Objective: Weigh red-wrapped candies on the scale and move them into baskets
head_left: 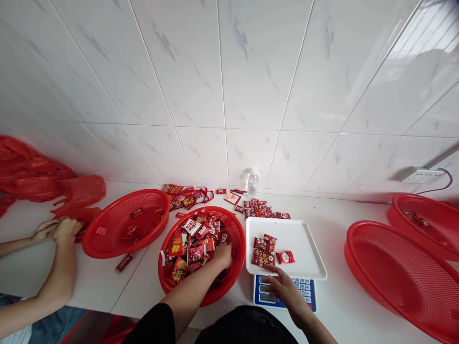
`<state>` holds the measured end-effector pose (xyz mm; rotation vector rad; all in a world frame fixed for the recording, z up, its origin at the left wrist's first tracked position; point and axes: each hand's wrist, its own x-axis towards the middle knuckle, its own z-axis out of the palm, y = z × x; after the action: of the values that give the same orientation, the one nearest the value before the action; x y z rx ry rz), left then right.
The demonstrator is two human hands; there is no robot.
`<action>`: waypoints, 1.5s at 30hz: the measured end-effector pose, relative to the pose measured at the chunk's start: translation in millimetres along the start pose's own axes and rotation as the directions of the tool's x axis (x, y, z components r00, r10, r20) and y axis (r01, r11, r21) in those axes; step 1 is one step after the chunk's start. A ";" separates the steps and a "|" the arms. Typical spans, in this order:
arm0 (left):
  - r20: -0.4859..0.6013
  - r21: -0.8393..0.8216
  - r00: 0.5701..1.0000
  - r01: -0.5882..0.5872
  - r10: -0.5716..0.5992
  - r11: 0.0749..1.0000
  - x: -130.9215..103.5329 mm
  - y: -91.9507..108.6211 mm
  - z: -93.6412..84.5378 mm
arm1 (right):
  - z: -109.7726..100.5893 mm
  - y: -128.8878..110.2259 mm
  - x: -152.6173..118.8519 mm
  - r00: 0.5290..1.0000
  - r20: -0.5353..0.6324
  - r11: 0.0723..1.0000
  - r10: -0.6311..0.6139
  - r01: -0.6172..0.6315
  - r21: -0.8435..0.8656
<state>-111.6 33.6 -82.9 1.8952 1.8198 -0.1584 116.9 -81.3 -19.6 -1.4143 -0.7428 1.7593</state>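
Observation:
My left hand (223, 255) reaches into a round red basket (239, 267) heaped with small red-wrapped snack packets (196, 253). Its fingers are hidden down among the packets, so what they hold cannot be made out. My right hand (283, 287) hovers over the front edge of a white tray (299, 239), fingers apart and holding nothing. That tray sits on a blue-and-white digital scale (309, 290), whose keypad my right hand partly covers. On the tray lie several dark red packets (264, 251) in a cluster, with a brighter red packet (285, 257) beside them.
Another red basket (96, 239) with a few packets stands at left, near a co-worker's hands (59, 228) and red plastic bags (32, 172). Loose packets (260, 209) and a clear bottle (252, 183) lie or stand by the wall. More red baskets (380, 282) occupy the right.

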 end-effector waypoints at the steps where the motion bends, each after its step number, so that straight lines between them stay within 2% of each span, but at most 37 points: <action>1: -0.005 -0.009 1.000 -0.007 0.007 1.000 -0.3 0.6 -1.2 | -0.2 -0.4 -0.2 1.000 0.002 1.000 -0.002 0.002 -0.002; 7: -0.062 -0.102 0.997 -0.043 0.036 0.994 -5.8 0.2 -8.8 | 0.9 -2.7 -0.7 1.000 0.007 1.000 -0.009 0.009 0.001; 12: -0.210 -0.280 0.975 -0.128 0.070 0.951 -11.5 -3.0 -14.5 | 2.6 -1.7 2.9 1.000 0.015 1.000 -0.015 0.015 0.014; 15: -0.254 -0.385 0.966 -0.141 0.043 0.912 -12.9 -6.0 -17.4 | 2.9 1.0 6.2 0.999 0.025 1.000 -0.021 0.020 0.017; 20: -0.273 -0.582 0.959 -0.107 -0.070 0.806 -20.9 -7.3 -30.4 | 2.1 6.3 10.3 1.000 0.011 1.000 -0.015 0.015 -0.010; 23: -0.204 -0.738 0.972 -0.073 -0.118 0.671 -33.9 -0.9 -42.7 | 1.9 6.4 10.3 1.000 0.018 1.000 -0.007 0.008 -0.029; 25: -0.062 -0.865 0.992 0.002 -0.111 0.502 -45.3 7.0 -49.1 | 3.1 4.6 9.1 1.000 0.023 0.999 0.000 0.001 -0.043; 28: 0.180 -0.957 0.984 0.175 0.000 0.232 -62.6 23.2 -52.2 | 8.7 -0.2 6.1 0.998 0.065 0.998 -0.017 0.021 -0.066; 30: 0.247 -0.962 0.963 0.231 0.104 0.146 -72.7 35.8 -50.1 | 14.5 -4.1 3.7 0.993 0.108 0.994 -0.055 0.065 -0.088; 33: 0.278 -0.958 0.933 0.254 0.228 0.131 -84.3 54.2 -44.2 | 22.8 -9.9 1.1 0.974 0.184 0.978 -0.136 0.161 -0.129; 36: 0.294 -0.953 0.915 0.260 0.276 0.154 -91.1 66.8 -40.5 | 25.2 -14.0 1.4 0.955 0.206 0.944 -0.212 0.255 -0.208; 40: 0.309 -0.945 0.915 0.265 0.260 0.190 -93.6 70.6 -43.1 | 19.4 -13.5 5.4 0.963 0.142 0.920 -0.228 0.261 -0.293; 45: 0.354 -0.932 0.911 0.325 0.210 0.161 -93.5 66.5 -46.7 | 13.9 -7.7 6.9 0.966 0.185 0.934 -0.182 0.228 -0.275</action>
<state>-68.8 -29.3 14.8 0.6714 1.0910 0.5115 104.0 -71.1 -14.0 -1.3385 -1.2357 1.6569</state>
